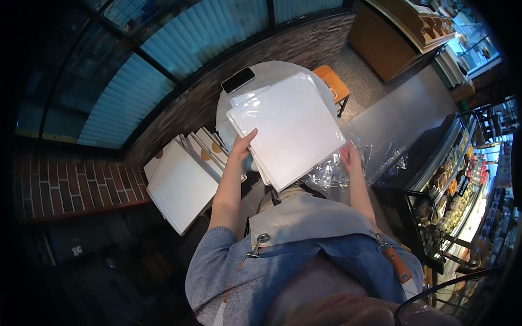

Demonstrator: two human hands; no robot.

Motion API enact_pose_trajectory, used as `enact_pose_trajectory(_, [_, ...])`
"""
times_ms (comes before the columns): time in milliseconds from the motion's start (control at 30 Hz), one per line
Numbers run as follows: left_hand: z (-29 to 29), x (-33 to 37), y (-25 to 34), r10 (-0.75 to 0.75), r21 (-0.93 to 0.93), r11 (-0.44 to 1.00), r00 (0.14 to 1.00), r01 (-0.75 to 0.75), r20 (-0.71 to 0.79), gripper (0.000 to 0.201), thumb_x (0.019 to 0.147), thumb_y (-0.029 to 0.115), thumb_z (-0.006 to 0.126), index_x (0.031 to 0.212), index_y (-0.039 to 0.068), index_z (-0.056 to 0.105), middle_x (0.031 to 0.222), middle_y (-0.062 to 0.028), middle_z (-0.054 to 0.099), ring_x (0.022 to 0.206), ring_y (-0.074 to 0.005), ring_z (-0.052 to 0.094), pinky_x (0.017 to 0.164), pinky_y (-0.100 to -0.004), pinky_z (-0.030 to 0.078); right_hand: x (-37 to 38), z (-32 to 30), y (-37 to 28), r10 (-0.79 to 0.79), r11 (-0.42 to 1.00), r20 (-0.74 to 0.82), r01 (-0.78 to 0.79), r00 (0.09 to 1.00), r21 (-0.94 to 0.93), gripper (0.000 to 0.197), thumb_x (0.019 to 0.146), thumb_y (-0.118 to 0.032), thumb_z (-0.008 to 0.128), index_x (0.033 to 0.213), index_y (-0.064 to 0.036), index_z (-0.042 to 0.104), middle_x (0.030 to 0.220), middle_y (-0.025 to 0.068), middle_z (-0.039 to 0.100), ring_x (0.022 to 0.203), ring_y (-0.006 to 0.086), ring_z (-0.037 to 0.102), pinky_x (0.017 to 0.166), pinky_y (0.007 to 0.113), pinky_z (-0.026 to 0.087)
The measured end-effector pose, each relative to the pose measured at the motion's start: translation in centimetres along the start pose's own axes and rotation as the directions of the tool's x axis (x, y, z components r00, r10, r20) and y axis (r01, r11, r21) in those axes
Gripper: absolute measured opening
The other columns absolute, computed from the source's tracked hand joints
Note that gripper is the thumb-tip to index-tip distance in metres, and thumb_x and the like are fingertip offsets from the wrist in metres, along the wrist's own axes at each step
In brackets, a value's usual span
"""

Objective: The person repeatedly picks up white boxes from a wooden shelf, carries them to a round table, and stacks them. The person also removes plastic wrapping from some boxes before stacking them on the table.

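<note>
Stack of glossy white panels (296,125) lies over the round tabletop (274,68), pinched at its left edge by the left hand (243,145), thumb on top, probably keeping layers together, with the right hand (351,157) by its right corner, grip impossible to tell.

I'm seeing smooth, glossy plastic shining on the white stack (296,130). Crinkled clear wrap (327,171) is glinting, while my cloth apron (312,218) is looking matt.
</note>
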State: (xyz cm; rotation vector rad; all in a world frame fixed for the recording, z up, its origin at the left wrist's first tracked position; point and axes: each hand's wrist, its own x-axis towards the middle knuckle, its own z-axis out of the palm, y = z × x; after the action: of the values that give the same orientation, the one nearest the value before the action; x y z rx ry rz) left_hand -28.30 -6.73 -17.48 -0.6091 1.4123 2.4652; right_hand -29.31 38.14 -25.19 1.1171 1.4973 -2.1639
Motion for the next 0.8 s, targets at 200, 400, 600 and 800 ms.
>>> enact_pose_trajectory(200, [-1.2,6.1,4.3,-0.051,0.32,0.947,0.993,0.013,0.111,0.056,0.079,0.024,0.075,0.123,-0.001,0.052,0.114,-0.0121,0.061,0.101,-0.0221,0.06,0.084,-0.0349,0.05,-0.2,1.8,3.8,-0.286,0.832,0.016,0.257,0.958,-0.492,0.033,0.083,-0.035,0.069,0.094,-0.0059,0.059,0.083,0.0019,0.061,0.068,0.0093,0.056,0.056,0.024,0.045])
enact_pose_trajectory(400, [4.5,12.9,8.5,0.469,0.791,0.529,0.883,-0.308,0.029,0.057,0.075,0.033,0.075,0.117,-0.001,0.055,0.113,-0.0177,0.061,0.104,-0.0313,0.058,0.088,-0.0362,0.046,-7.8,5.4,2.0,0.314,0.817,0.288,-0.102,0.905,-0.568,0.025,0.087,-0.026,0.067,0.087,-0.0042,0.054,0.065,0.0007,0.054,0.053,0.0073,0.054,0.045,0.021,0.047])
enact_pose_trajectory(600, [10.3,10.4,9.0,0.735,0.71,0.463,0.678,-0.53,0.027,0.058,0.073,0.036,0.074,0.117,0.004,0.055,0.12,-0.0178,0.054,0.116,-0.0347,0.046,0.1,-0.0421,0.035,-9.9,10.4,7.9,0.507,0.587,0.531,0.18,0.679,-0.789,0.032,0.089,-0.033,0.061,0.101,-0.0032,0.065,0.089,0.0099,0.068,0.082,0.0164,0.065,0.069,0.03,0.053])
enact_pose_trajectory(800, [1.6,-0.5,-4.7,0.64,0.888,0.448,0.657,0.1,-0.397,0.066,0.069,0.027,0.073,0.122,-0.001,0.046,0.115,-0.0259,0.051,0.113,-0.0379,0.046,0.099,-0.0471,0.034,-1.7,10.2,1.6,-0.534,0.143,0.466,0.618,0.706,-0.773,0.045,0.079,-0.034,0.066,0.106,0.0006,0.062,0.094,0.016,0.068,0.084,0.0274,0.065,0.073,0.038,0.051])
